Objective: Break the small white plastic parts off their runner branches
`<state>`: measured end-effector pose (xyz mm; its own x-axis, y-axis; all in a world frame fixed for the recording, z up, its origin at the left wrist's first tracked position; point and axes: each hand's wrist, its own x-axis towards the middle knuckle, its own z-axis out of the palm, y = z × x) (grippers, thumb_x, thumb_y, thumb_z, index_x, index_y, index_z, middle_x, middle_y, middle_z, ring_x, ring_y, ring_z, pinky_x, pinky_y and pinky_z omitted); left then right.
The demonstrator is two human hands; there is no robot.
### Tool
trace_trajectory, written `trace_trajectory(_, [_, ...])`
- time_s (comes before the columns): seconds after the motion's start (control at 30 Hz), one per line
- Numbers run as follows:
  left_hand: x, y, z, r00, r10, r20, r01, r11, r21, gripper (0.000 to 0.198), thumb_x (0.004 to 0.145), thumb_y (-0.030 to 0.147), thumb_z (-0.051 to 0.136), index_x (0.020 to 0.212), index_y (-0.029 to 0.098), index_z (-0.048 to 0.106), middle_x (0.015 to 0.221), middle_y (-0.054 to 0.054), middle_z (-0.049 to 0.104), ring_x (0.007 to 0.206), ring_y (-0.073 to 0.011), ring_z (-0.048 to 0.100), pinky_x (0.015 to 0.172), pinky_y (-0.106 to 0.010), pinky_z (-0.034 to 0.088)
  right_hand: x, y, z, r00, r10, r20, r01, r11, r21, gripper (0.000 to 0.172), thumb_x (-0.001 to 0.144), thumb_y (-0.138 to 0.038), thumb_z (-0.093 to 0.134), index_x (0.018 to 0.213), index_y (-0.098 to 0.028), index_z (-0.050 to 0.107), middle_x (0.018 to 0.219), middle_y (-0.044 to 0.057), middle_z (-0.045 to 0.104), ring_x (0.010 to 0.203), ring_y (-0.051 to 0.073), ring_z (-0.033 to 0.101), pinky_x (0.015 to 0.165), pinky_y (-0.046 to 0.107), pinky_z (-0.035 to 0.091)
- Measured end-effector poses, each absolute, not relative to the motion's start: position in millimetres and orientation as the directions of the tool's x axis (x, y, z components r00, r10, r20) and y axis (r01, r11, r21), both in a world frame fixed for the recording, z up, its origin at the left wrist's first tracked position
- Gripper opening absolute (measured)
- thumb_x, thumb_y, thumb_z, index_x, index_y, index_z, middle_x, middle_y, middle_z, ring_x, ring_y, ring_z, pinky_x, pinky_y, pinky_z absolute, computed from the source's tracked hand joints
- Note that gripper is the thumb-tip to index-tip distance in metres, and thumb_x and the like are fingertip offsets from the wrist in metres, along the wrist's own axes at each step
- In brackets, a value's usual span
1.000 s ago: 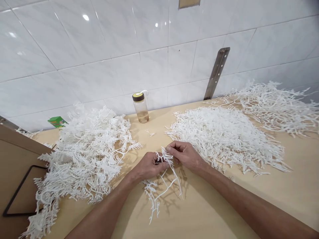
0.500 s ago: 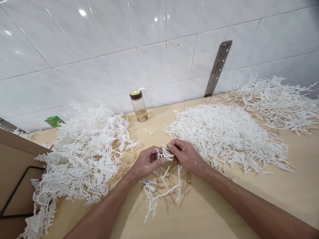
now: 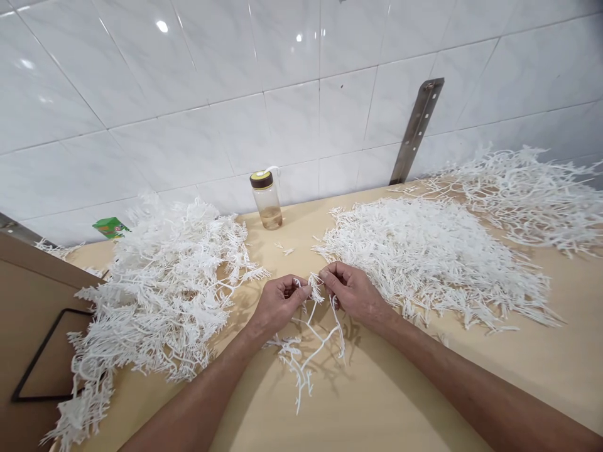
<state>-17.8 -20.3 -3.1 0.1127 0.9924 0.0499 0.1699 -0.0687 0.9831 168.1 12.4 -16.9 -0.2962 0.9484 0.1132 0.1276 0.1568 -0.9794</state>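
Note:
Both hands meet over the middle of the wooden table [image 3: 386,402]. My left hand [image 3: 277,302] is closed on a white plastic branching piece [image 3: 308,342], pinching its top. My right hand [image 3: 351,290] pinches the same piece from the right side. The piece's thin twigs hang below the hands and rest on the table. A heap of white branching pieces [image 3: 160,295] lies to the left. A flatter pile of small white sprigs [image 3: 424,254] lies just right of my right hand.
A clear bottle with a brown lid [image 3: 267,201] stands at the tiled wall. A third white pile [image 3: 522,194] lies at the far right. A metal bracket [image 3: 417,129] leans on the wall. A green carton [image 3: 111,227] and a cardboard box [image 3: 28,326] are at the left.
Both hands have stayed together on the white piece, shifting their pinch at its top. The hanging twigs have swung and turned a little. The view has moved slightly.

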Motion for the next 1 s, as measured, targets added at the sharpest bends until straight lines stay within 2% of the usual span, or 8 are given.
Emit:
trace_trajectory(0.17, [-18,-22,0,0.147,0.989,0.033,0.208,-0.064,0.976,0.034,0.082,0.046,0.068,0.085,0.012,0.069,0.073,-0.003,0.063,0.068,-0.0137,0.055,0.065,-0.025,0.044,168,13,-17,-0.261,0.958,0.118,0.139,0.159,-0.978,0.037,0.091,-0.054,0.055,0.078,-0.020,0.056,0.058,-0.004,0.052,0.043,0.011,0.050,0.043,0.025,0.042])
trace_trajectory(0.4, [-14,-28,7,0.176,0.984,0.024,0.267,-0.071,0.961,0.036,0.084,0.047,0.062,0.067,0.016,0.054,0.061,0.003,0.043,0.057,-0.0090,0.038,0.054,-0.022,0.031,169,13,-13,-0.357,0.931,0.071,0.079,0.106,-0.991,0.038,0.089,-0.056,0.058,0.084,-0.019,0.060,0.061,-0.004,0.056,0.044,0.011,0.052,0.043,0.024,0.045])
trace_trajectory(0.53, [-11,-30,9,0.158,0.987,0.023,0.297,-0.069,0.952,0.040,0.084,0.050,0.061,0.066,0.016,0.052,0.059,0.004,0.039,0.056,-0.0089,0.035,0.051,-0.023,0.028,169,12,-10,-0.404,0.913,0.055,0.079,0.094,-0.992,0.040,0.087,-0.057,0.058,0.086,-0.017,0.063,0.061,-0.003,0.055,0.046,0.010,0.052,0.044,0.024,0.047])
trace_trajectory(0.73, [-11,-30,7,0.105,0.993,0.054,0.331,-0.086,0.940,0.037,0.084,0.049,0.062,0.069,0.015,0.057,0.059,0.004,0.042,0.055,-0.0091,0.035,0.051,-0.023,0.028,172,12,-11,-0.431,0.900,0.060,0.079,0.104,-0.991,0.039,0.088,-0.055,0.059,0.082,-0.016,0.063,0.062,-0.003,0.056,0.046,0.010,0.054,0.045,0.023,0.046])
trace_trajectory(0.9, [-13,-28,0,0.073,0.983,0.171,0.445,-0.185,0.876,0.031,0.085,0.041,0.061,0.068,0.016,0.056,0.060,0.003,0.046,0.057,-0.0102,0.040,0.054,-0.022,0.031,174,14,-12,-0.464,0.883,0.070,0.091,0.127,-0.988,0.036,0.088,-0.052,0.060,0.085,-0.017,0.066,0.064,-0.002,0.059,0.048,0.010,0.056,0.048,0.023,0.047])
trace_trajectory(1.0, [-13,-30,-1,0.089,0.981,0.173,0.484,-0.194,0.853,0.029,0.088,0.039,0.058,0.070,0.017,0.056,0.059,0.003,0.047,0.056,-0.0103,0.041,0.053,-0.023,0.031,174,14,-11,-0.465,0.884,0.052,0.085,0.103,-0.991,0.035,0.087,-0.051,0.062,0.088,-0.016,0.067,0.068,-0.001,0.061,0.050,0.010,0.057,0.049,0.023,0.049])
